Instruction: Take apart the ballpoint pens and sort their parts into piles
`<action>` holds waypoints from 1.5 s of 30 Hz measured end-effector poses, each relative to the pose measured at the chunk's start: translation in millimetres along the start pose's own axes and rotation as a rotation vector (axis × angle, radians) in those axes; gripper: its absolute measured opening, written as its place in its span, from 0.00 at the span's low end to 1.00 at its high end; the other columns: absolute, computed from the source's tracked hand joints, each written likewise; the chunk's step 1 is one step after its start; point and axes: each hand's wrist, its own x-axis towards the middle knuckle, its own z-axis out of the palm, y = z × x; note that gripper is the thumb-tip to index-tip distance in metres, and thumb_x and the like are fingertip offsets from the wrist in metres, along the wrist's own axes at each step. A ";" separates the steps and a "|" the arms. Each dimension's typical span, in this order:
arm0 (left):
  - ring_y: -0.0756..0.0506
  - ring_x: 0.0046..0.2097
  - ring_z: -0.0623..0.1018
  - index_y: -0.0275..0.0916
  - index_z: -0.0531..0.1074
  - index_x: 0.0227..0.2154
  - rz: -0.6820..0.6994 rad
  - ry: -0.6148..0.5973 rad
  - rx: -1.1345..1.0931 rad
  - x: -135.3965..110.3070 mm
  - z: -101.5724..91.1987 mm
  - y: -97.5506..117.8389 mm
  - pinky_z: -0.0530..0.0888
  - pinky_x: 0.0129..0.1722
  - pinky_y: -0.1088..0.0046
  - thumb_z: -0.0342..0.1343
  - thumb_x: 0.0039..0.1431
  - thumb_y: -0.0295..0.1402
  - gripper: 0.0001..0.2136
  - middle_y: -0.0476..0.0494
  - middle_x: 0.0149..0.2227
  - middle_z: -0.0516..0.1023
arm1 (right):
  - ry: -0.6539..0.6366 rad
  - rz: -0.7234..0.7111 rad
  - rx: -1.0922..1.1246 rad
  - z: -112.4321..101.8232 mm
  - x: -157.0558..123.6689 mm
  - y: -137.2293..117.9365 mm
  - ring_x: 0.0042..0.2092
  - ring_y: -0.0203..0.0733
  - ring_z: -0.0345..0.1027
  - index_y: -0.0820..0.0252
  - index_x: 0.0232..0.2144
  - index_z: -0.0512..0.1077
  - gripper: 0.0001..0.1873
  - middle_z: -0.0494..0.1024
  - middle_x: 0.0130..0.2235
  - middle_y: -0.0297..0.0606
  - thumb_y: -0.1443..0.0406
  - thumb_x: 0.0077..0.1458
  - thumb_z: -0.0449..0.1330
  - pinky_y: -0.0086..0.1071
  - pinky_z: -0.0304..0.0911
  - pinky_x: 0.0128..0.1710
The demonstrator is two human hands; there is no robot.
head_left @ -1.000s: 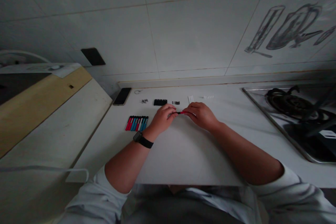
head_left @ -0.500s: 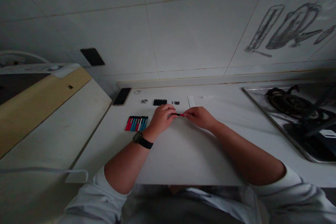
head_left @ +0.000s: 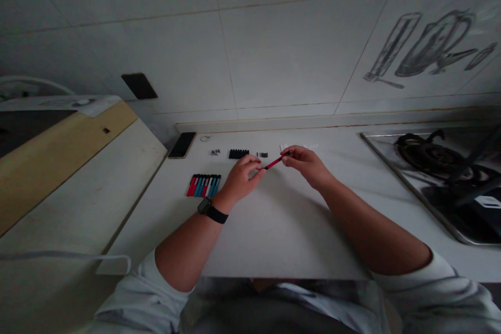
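Note:
A slim red pen barrel with black ends (head_left: 276,161) slants up to the right between my two hands, above the white counter. My left hand (head_left: 243,175), with a black watch on its wrist, pinches the lower end. The fingers of my right hand (head_left: 307,165) are closed round the upper end. Left of my left hand lies a row of several pens (head_left: 203,186) in red, blue and white with black tops. Behind the hands are a row of short black pieces (head_left: 238,154), small dark grey pieces (head_left: 262,155) and little metal parts (head_left: 214,152).
Small clear pieces (head_left: 311,145) lie behind my right hand. A phone (head_left: 182,145) and a thin ring (head_left: 205,138) are at the back left. A gas hob (head_left: 426,167) takes the right side, and a white cabinet (head_left: 97,182) borders the left. The tiled wall rises behind.
My right hand has moved up and right and now grips the far end, so more of the red barrel shows and it slants. It now covers most of the white sticks. My left hand stays put.

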 end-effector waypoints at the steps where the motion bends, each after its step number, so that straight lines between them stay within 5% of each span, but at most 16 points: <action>1: 0.42 0.53 0.77 0.40 0.78 0.36 0.011 -0.050 -0.023 -0.6 0.0 1.6 0.75 0.55 0.58 0.59 0.68 0.36 0.07 0.40 0.48 0.76 | -0.003 0.025 0.079 1.9 -0.2 -0.3 0.38 0.40 0.73 0.56 0.39 0.78 0.19 0.80 0.36 0.36 0.50 0.50 0.71 0.36 0.71 0.41; 4: 0.42 0.54 0.77 0.41 0.79 0.39 0.010 -0.171 -0.097 -1.7 -0.9 3.6 0.75 0.56 0.58 0.54 0.71 0.41 0.12 0.40 0.50 0.76 | 0.004 0.085 0.237 4.4 -0.7 -0.3 0.43 0.42 0.75 0.55 0.43 0.77 0.22 0.80 0.41 0.38 0.49 0.51 0.70 0.40 0.73 0.46; 8: 0.42 0.52 0.77 0.43 0.79 0.46 -0.048 -0.156 -0.127 -1.7 -3.0 0.8 0.75 0.57 0.56 0.47 0.74 0.45 0.17 0.40 0.48 0.76 | 0.142 0.066 0.231 -3.5 2.8 1.4 0.37 0.39 0.75 0.49 0.53 0.70 0.28 0.79 0.39 0.35 0.49 0.53 0.68 0.38 0.74 0.38; 14: 0.42 0.52 0.77 0.42 0.78 0.47 -0.055 -0.163 -0.079 -3.3 -0.9 -2.1 0.75 0.56 0.57 0.46 0.74 0.46 0.18 0.40 0.48 0.76 | 0.305 0.028 0.243 -11.9 8.7 3.9 0.32 0.36 0.72 0.49 0.45 0.67 0.23 0.77 0.37 0.31 0.49 0.52 0.68 0.31 0.70 0.30; 45: 0.45 0.46 0.77 0.40 0.78 0.41 0.002 -0.259 0.006 -4.8 3.6 -5.3 0.76 0.49 0.63 0.49 0.74 0.42 0.15 0.42 0.43 0.77 | 0.359 -0.026 0.223 -25.9 12.2 -5.1 0.31 0.35 0.71 0.48 0.41 0.67 0.21 0.77 0.35 0.29 0.50 0.51 0.69 0.32 0.69 0.31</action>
